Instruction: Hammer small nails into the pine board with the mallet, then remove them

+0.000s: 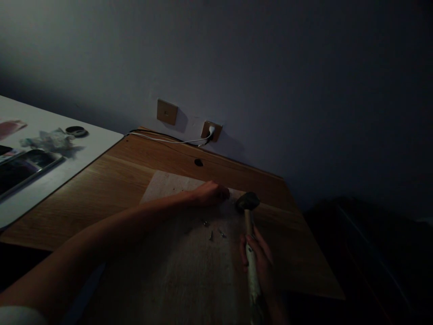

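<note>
My right hand (259,253) is wrapped round the pale handle of a hammer (249,225). The hammer's dark head is uppermost, just right of my left hand (211,193). That left hand rests on a pale wooden board (189,280) near its far edge, fingers closed together; whatever they may hold is hidden in the dim light. Nearer to me on the board lie a few small metal pieces that look like screws: one screw (205,223), a second screw (211,235) and a third screw (221,233).
Under the board is a brown wooden desk (98,180) with a cable hole (198,162). Cables run along its back to a wall socket (211,131). On the left, a white table (67,164) bears a crumpled plastic bag (54,141), a dark round object (76,131) and a dark tray-like object (29,167).
</note>
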`<state>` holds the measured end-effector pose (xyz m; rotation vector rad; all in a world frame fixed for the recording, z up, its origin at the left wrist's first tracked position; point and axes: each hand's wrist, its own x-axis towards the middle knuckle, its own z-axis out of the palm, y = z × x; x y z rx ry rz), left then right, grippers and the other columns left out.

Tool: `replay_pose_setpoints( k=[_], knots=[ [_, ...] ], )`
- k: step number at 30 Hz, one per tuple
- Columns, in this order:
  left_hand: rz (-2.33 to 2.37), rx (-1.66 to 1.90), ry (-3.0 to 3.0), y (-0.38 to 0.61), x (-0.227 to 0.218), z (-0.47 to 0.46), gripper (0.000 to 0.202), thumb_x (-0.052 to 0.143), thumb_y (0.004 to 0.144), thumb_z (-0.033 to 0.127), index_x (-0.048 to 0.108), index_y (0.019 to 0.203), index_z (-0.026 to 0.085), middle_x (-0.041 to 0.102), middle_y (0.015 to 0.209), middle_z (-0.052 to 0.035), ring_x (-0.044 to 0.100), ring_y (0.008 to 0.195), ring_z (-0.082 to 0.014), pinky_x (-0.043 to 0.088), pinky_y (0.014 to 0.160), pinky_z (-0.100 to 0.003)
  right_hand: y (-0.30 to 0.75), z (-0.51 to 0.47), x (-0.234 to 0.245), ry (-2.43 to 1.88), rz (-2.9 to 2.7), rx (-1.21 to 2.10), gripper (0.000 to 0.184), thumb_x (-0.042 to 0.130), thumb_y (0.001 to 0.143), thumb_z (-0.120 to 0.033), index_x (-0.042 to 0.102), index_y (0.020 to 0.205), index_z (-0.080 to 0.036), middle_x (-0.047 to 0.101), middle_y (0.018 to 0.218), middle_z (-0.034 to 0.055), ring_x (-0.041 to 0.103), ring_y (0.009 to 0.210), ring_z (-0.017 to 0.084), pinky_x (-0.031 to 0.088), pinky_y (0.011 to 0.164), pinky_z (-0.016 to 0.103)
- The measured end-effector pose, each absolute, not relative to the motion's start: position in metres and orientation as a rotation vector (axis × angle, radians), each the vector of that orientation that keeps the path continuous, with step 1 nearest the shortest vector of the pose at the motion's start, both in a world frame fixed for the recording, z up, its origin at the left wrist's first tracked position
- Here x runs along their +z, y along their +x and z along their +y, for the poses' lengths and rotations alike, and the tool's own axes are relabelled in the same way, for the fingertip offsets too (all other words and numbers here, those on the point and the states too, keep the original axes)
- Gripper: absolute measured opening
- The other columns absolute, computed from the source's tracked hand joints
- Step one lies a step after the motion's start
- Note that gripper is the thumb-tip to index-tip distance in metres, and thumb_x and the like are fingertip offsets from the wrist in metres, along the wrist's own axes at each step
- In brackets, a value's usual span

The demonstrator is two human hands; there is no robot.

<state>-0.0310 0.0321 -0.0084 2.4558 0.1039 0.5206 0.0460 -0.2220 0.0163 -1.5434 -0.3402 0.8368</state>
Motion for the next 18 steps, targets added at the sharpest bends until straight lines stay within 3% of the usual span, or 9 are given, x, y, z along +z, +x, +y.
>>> replay_pose_setpoints(
  k=[5, 9, 14, 18],
  knots=[
    [0.149, 0.535, 2.529, -0.032, -0.010, 0.029, 0.030, 0.063, 0.082, 0.008, 0.076, 0.108, 0.017, 0.076, 0.100, -0.0071, 0.070, 0.090, -0.0185, 0.051, 0.083, -0.026, 0.044, -0.217, 0.031, -1.538, -0.422, 0.833, 0.046, 0.085, 0.070, -0.054, 0.066, 0.096, -0.021, 0.058, 0.057, -0.0058, 0.041, 0.038, 0.007, 0.032, 0.034, 0.017],
    [0.191, 0.534, 2.554, -0.030, -0.014, 0.029, 0.037, 0.065, 0.079, 0.007, 0.074, 0.113, 0.019, 0.076, 0.103, -0.0062, 0.071, 0.091, -0.0184, 0.052, 0.083, -0.026, 0.041, -0.207, 0.035, -1.516, -0.447, 0.840, 0.042, 0.083, 0.072, -0.054, 0.065, 0.092, -0.021, 0.056, 0.055, -0.0059, 0.042, 0.038, 0.007, 0.030, 0.034, 0.017],
    [0.230, 0.485, 2.489, -0.031, -0.015, 0.029, 0.039, 0.064, 0.081, 0.008, 0.070, 0.118, 0.019, 0.077, 0.102, -0.0044, 0.072, 0.087, -0.0169, 0.051, 0.076, -0.024, 0.035, -0.205, 0.016, -1.496, -0.502, 0.881, 0.048, 0.077, 0.082, -0.055, 0.064, 0.115, -0.023, 0.053, 0.056, -0.0089, 0.040, 0.039, 0.008, 0.033, 0.034, 0.018],
    [0.237, 0.457, 2.420, -0.032, -0.011, 0.029, 0.037, 0.065, 0.080, 0.006, 0.067, 0.115, 0.019, 0.077, 0.099, -0.0029, 0.072, 0.084, -0.0156, 0.049, 0.073, -0.022, 0.033, -0.208, 0.007, -1.495, -0.493, 0.876, 0.058, 0.079, 0.082, -0.053, 0.060, 0.129, -0.025, 0.063, 0.073, -0.0060, 0.043, 0.043, 0.007, 0.037, 0.037, 0.019]
  ],
)
